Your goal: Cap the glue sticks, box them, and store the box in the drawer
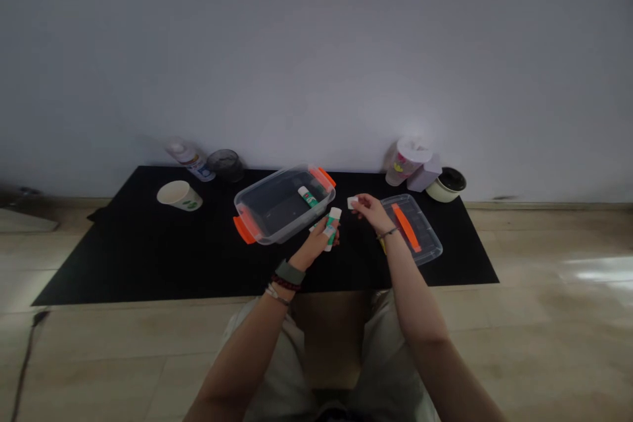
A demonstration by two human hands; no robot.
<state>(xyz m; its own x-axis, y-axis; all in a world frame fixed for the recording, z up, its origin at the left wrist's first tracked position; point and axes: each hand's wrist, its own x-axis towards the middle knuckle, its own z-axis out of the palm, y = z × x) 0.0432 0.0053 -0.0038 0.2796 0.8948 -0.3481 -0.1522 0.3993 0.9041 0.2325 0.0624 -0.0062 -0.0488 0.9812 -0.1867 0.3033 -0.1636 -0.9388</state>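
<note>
My left hand [319, 242] is wrapped round a green and white glue stick [334, 216], held upright with a slight tilt over the table. My right hand [366, 206] pinches a small white cap [352, 202] a little to the right of it, apart from the stick. Just beyond my left hand is a clear plastic box [277, 235] with orange latches and no lid on it. Another green and white glue stick [308, 196] lies inside, at its right end. The clear lid [430, 237] with an orange handle rests on the table beside my right forearm.
On the black table [148, 264] stand a paper cup [174, 195], a spray can [192, 161] and a dark cup [226, 165] at the left. A lidded cup [403, 163], a pale box [425, 175] and a cream pot [442, 191] stand at the back right, near the wall.
</note>
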